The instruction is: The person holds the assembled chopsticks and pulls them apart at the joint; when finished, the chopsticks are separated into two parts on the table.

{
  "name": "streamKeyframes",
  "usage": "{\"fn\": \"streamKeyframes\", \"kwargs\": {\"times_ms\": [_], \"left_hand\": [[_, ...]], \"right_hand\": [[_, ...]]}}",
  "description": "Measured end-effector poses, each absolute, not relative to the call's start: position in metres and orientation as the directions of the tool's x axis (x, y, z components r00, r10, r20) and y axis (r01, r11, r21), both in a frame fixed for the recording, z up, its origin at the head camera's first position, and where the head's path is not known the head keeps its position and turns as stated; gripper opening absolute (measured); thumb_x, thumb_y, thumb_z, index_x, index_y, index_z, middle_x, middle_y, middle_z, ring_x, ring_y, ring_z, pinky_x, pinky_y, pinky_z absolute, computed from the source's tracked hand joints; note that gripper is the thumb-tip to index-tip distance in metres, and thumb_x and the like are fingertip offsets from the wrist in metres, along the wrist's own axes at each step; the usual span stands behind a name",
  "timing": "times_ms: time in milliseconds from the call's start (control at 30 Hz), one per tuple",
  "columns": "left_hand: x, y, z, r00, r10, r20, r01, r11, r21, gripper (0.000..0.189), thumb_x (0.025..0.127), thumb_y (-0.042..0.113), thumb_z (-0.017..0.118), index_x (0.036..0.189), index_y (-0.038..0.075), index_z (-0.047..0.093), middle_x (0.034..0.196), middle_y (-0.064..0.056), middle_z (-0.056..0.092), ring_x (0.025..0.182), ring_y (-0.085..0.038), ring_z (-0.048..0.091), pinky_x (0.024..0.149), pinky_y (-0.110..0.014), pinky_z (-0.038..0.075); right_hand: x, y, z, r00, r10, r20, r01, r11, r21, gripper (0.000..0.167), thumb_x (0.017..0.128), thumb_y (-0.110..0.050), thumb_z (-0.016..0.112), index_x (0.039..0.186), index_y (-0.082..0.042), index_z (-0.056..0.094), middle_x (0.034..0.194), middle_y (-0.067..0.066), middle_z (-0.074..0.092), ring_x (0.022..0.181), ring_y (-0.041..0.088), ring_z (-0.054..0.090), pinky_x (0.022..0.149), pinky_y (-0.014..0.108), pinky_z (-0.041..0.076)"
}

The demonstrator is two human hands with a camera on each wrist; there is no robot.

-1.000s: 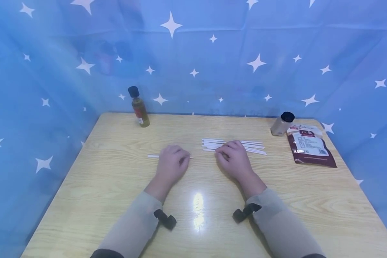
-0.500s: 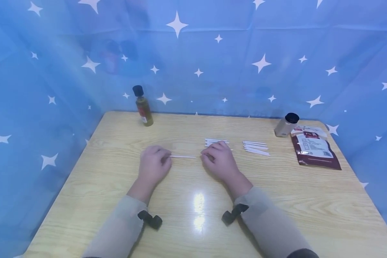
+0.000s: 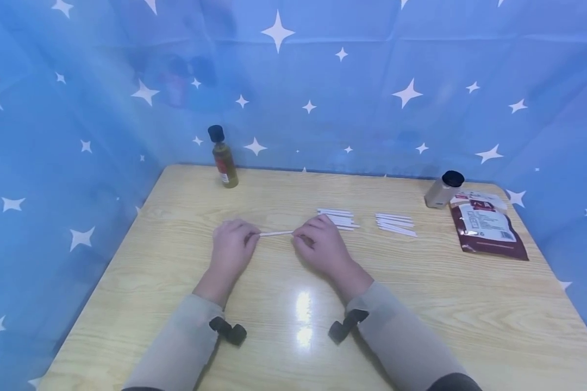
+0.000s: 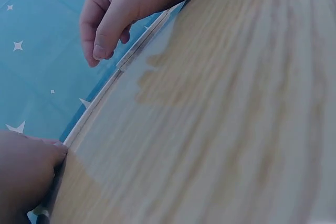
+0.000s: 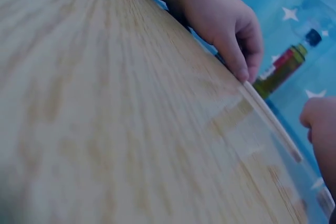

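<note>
My left hand pinches the left end of a thin white stick lying nearly level across the table. Close to the stick's other end is my right hand, its fingers loosely bent. The wrist views show a small gap between the right fingertips and that end. In the right wrist view, the left thumb and fingers meet at one end of the stick. Behind the right hand lies a group of similar white sticks, partly hidden by it. Another group of white sticks lies farther right.
A dark-capped bottle of yellowish-green liquid stands at the back left of the wooden table. At the back right are a black-lidded jar and a brown-and-white packet. A blue star-printed curtain surrounds the back and sides.
My left hand has moved left with the stick. My right hand has come left from over the stick groups to near the stick's right end. The head view has shifted slightly.
</note>
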State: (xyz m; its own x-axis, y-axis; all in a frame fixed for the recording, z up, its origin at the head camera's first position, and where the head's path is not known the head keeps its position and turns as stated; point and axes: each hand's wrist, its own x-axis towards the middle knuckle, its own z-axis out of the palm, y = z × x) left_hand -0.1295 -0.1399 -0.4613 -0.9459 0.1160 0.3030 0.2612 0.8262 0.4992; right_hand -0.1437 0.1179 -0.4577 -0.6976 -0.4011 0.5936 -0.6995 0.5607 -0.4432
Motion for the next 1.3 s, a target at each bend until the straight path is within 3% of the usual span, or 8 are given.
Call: {"fn": "streamKeyframes", "kwargs": {"times_ms": [333, 700, 1133, 1300], "left_hand": [[-0.129, -0.134, -0.459, -0.938, 0.233, 0.257, 0.337, 0.789, 0.514, 0.009, 0.105, 0.026, 0.071, 0.109, 0.021, 0.077, 0.109, 0.006, 0.076, 0.114, -0.021, 0.062, 0.109, -0.049, 0.033], [-0.126, -0.13, -0.458, -0.886, 0.337, 0.318, 0.461, 0.715, 0.526, 0.008, 0.105, 0.027, 0.069, 0.11, 0.023, 0.075, 0.107, 0.011, 0.073, 0.108, -0.017, 0.062, 0.106, -0.046, 0.034], [-0.124, -0.122, -0.461, -0.862, 0.35, 0.366, 0.502, 0.689, 0.523, 0.006, 0.098, 0.027, 0.079, 0.102, 0.023, 0.077, 0.104, 0.012, 0.074, 0.103, -0.012, 0.06, 0.103, -0.041, 0.037], [-0.126, -0.114, -0.462, -0.867, 0.366, 0.338, 0.495, 0.709, 0.502, 0.007, 0.101, 0.027, 0.077, 0.106, 0.024, 0.077, 0.107, 0.012, 0.075, 0.106, -0.013, 0.061, 0.106, -0.042, 0.039]], "right_hand": [[-0.141, 0.121, -0.459, -0.769, -0.396, 0.501, -0.622, 0.641, -0.449, 0.017, 0.094, -0.026, 0.079, 0.109, -0.018, 0.082, 0.11, 0.001, 0.073, 0.108, 0.026, 0.056, 0.098, 0.043, 0.044], [-0.139, 0.122, -0.461, -0.706, -0.446, 0.55, -0.697, 0.573, -0.431, 0.012, 0.095, -0.024, 0.079, 0.103, -0.015, 0.083, 0.099, -0.003, 0.079, 0.096, 0.021, 0.061, 0.095, 0.04, 0.047], [-0.132, 0.126, -0.456, -0.72, -0.456, 0.524, -0.686, 0.581, -0.438, 0.012, 0.095, -0.021, 0.082, 0.103, -0.012, 0.082, 0.098, -0.002, 0.078, 0.097, 0.021, 0.063, 0.099, 0.042, 0.047], [-0.128, 0.131, -0.453, -0.712, -0.463, 0.528, -0.687, 0.612, -0.391, 0.012, 0.095, -0.021, 0.081, 0.103, -0.013, 0.081, 0.097, -0.001, 0.077, 0.098, 0.022, 0.063, 0.102, 0.045, 0.047]]}}
